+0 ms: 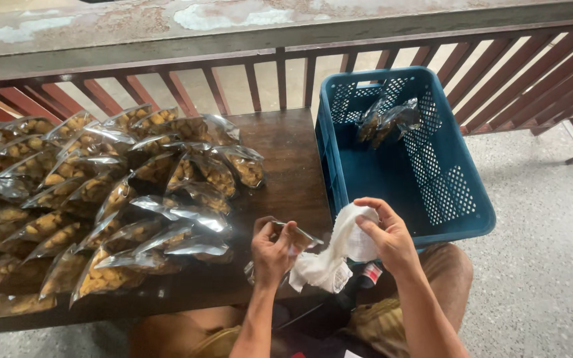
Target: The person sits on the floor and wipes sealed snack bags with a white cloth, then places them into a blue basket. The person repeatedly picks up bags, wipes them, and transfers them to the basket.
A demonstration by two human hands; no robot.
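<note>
A blue crate [432,179] with perforated walls sits at about 2 o'clock from the hands, its near edge over the person's lap and its left side against the table [293,166]. Inside it, toward the far wall, lie two or three clear bags [389,119] of dark snack; most of its floor is bare.

The left hand [273,248], at 6 o'clock in the view, is closed around the top of a small clear bag [293,235], thumb and fingers pinching it; the bag's contents cannot be made out. The right hand [386,235], just to the right, pinches a white cloth [339,255] between thumb and fingertips; the cloth hangs down between the two hands and touches the bag's side.

From 8 to 11 o'clock, a large heap of packets [101,192] filled with golden-brown fried pieces covers the left of the table, overlapping one another, the nearest ones just beside the left hand. The table is dark, worn wood. Behind it, at 12 o'clock, runs a red-brown slatted railing [280,73] under a weathered concrete ledge [233,26]. The floor [545,265] at 3 o'clock is speckled grey terrazzo. The person's knees, in tan cloth, show below the hands.
</note>
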